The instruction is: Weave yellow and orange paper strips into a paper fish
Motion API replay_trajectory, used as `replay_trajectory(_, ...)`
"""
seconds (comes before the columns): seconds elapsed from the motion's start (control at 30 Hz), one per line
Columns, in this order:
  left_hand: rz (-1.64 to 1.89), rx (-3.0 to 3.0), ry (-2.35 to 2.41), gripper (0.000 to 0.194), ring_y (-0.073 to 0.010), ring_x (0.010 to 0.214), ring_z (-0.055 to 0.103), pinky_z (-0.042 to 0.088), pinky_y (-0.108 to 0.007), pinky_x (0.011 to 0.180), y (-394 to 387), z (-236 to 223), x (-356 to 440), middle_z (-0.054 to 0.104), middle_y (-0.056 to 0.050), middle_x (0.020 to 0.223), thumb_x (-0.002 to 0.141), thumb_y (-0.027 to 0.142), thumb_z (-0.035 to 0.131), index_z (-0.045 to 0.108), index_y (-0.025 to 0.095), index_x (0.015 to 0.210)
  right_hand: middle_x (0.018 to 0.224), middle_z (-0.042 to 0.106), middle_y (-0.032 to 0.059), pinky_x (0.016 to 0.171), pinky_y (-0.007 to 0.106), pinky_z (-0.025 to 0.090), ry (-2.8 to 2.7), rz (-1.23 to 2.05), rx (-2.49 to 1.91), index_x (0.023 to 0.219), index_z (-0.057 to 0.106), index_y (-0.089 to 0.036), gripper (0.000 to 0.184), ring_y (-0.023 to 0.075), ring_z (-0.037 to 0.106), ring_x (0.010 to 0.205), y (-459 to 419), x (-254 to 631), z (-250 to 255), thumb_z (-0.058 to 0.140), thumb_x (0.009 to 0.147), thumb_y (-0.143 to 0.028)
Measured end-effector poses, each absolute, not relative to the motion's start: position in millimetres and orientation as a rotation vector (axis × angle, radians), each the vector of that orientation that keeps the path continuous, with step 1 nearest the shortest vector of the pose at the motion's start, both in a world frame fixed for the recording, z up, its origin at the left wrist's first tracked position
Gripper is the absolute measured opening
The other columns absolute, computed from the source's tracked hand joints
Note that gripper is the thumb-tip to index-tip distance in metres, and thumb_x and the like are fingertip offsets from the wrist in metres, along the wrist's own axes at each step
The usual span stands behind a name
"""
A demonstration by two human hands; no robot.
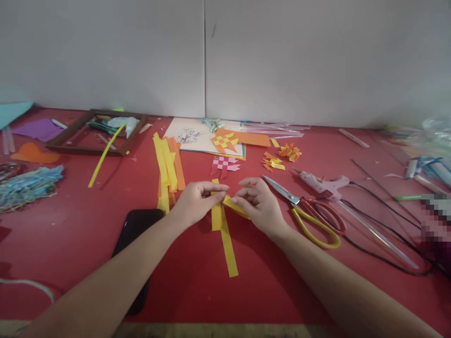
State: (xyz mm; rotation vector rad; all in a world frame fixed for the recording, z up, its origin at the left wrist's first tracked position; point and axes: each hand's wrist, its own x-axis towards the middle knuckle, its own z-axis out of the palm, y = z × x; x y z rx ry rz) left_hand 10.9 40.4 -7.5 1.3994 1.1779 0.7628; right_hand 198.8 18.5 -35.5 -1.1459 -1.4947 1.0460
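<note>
My left hand [197, 202] and my right hand [259, 204] meet over the middle of the red table, each with thumb and fingers pinched. Between them are yellow paper strips [229, 251]; one hangs down toward me and a shorter one lies beside it. My right fingers grip a yellow strip that slants off to the right under the hand. Where the strips cross is partly hidden by my fingertips. Just beyond lies a pink and white woven paper fish [222, 164]. An orange and yellow woven fish [225, 141] rests farther back.
Scissors [299, 206] and a pink glue gun [322, 185] with a black cord lie right. Loose yellow and orange strips [165, 164] and a black phone [136, 230] are left. A brown frame [66, 136] holds small items. Yellow-orange scraps [291, 152] lie behind the scissors.
</note>
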Motion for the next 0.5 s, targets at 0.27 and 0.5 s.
replay_trajectory(0.27, 0.744, 1.416, 1.131, 0.032, -0.0239, 0.102, 0.069, 0.052, -0.038, 0.091, 38.6, -5.0, 12.4, 0.076, -0.008, 0.105, 0.087, 0.044, 0.063, 0.074, 0.022, 0.106, 0.067, 0.062, -0.0044, 0.049, 0.024, 0.042, -1.474, 0.977, -1.236, 0.099, 0.050, -0.023, 0.039, 0.0095, 0.053, 0.053, 18.0, 198.1, -35.0, 0.075, 0.076, -0.041)
replay_trajectory(0.5, 0.675, 1.453, 1.073, 0.039, -0.0221, 0.095, 0.070, 0.055, -0.036, 0.084, 38.1, -9.1, 11.4, 0.075, -0.006, 0.108, 0.079, 0.036, 0.074, 0.071, 0.024, 0.115, 0.070, 0.059, -0.0038, 0.053, 0.025, 0.043, -1.544, 0.875, -1.231, 0.099, 0.051, -0.023, 0.032, 0.0100, 0.053, 0.057, 19.3, 200.8, -38.9, 0.072, 0.080, -0.040)
